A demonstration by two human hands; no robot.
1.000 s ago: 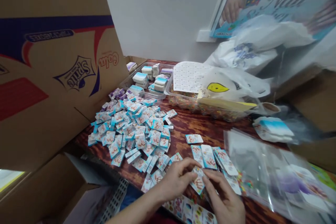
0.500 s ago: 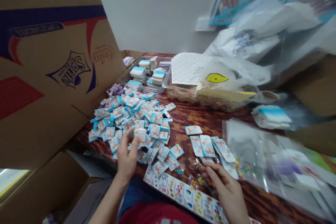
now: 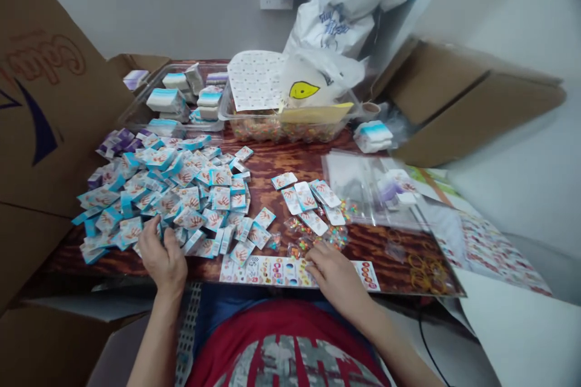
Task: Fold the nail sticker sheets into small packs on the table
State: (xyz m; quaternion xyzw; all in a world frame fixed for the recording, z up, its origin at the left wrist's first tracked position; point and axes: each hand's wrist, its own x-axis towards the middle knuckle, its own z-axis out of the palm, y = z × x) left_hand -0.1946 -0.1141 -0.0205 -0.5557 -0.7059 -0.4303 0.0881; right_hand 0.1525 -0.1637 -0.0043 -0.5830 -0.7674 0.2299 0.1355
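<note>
My left hand [image 3: 163, 257] is at the near edge of a heap of small blue-and-white boxes [image 3: 181, 184] printed with hands. Its thumb and index finger are apart, touching or almost touching the boxes; I see nothing held. My right hand [image 3: 336, 275] is low over a long sticker sheet [image 3: 267, 272], fingers bent and apart from the thumb, fingertips beside small clear bags of colourful beads [image 3: 297, 248]. Whether it touches a bag is unclear. Just beyond lie several flat blue-and-white cards [image 3: 305, 196].
Behind the heap stands a clear tray [image 3: 136, 112] of banded stacks. A clear tub of coloured beads [image 3: 258, 127] holds a white bag [image 3: 304, 75]. Plastic sleeves [image 3: 354, 184], rubber bands [image 3: 426, 272] and cardboard boxes [image 3: 472, 103] are on the right; a large carton [image 3: 54, 133] flanks the left.
The view has swung right and down. My left hand has moved from the heap's middle to its near edge. My right hand now sits lower, over the sticker sheet by the bead bags.
</note>
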